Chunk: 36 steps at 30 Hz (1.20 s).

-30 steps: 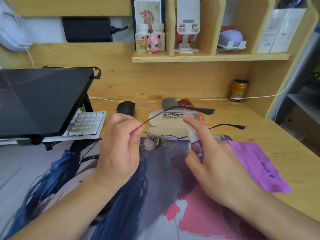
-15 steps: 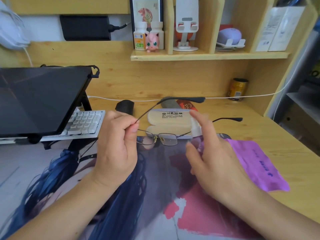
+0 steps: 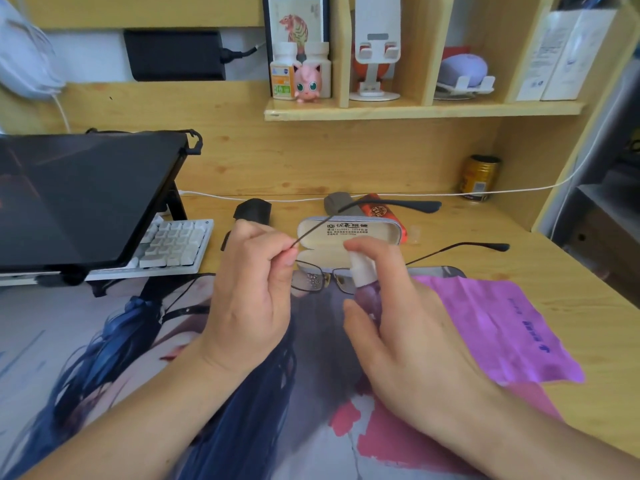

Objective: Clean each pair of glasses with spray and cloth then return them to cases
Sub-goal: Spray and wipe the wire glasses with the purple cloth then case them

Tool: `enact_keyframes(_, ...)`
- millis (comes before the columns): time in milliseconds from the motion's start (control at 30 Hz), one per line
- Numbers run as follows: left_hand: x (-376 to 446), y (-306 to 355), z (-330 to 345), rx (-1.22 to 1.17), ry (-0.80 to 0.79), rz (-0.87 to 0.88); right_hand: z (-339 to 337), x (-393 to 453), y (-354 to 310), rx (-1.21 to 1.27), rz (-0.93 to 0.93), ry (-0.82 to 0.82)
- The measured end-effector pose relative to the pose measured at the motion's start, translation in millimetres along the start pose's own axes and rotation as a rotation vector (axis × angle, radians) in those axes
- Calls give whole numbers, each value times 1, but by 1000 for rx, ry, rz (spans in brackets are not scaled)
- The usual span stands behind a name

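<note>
My left hand (image 3: pixel 252 282) pinches one thin temple of the dark-framed glasses (image 3: pixel 311 280), which hang above the desk mat with both arms unfolded. Droplets speckle the left lens. My right hand (image 3: pixel 394 323) grips a small spray bottle (image 3: pixel 363 282) with a white nozzle, index finger on top, aimed at the lenses. Behind them an open cream glasses case (image 3: pixel 349 232) lies on the desk. A purple cleaning cloth (image 3: pixel 495 323) lies flat to the right.
A printed desk mat (image 3: pixel 104 341) covers the near desk. A dark tablet on a stand (image 3: pixel 79 195) and a white keyboard (image 3: pixel 173 244) sit at left. A black case (image 3: pixel 252 209), a grey case and a red case lie behind. A gold can (image 3: pixel 479 178) stands at back right.
The glasses and both hands stayed nearly in place; the spray nozzle came closer to the lenses, and droplets now show on the left lens.
</note>
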<state>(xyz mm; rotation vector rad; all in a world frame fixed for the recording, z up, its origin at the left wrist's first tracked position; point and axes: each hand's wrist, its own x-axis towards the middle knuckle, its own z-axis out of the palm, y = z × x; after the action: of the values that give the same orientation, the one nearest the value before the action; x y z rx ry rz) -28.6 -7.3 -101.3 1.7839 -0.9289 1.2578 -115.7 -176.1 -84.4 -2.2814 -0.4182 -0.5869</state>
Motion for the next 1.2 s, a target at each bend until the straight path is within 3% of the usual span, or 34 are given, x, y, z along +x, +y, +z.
enact_keyframes(100, 0, 2, -1, -1, -12, -17, -4, 1, 4, 7, -3, 66)
enact_keyframes(167, 2, 5, -3, 10, 7, -148, -6, 1, 6, -13, -16, 73)
enact_keyframes(267, 11, 12, -6, -42, 86, -624, -10, -1, 6, -43, -23, 112)
enact_keyframes(367, 19, 10, -10, -336, 231, -1122, -9, -3, 1, -93, -84, 129)
enact_keyframes(467, 21, 6, -12, -584, 288, -1397, 6, -6, -5, -263, -212, 44)
enact_keyframes(700, 19, 20, -6, -612, 166, -1428, 32, -2, -8, -544, -310, -3)
enact_keyframes(1200, 17, 2, -12, -585, 299, -1489, 2, -4, 10, -489, -220, 181)
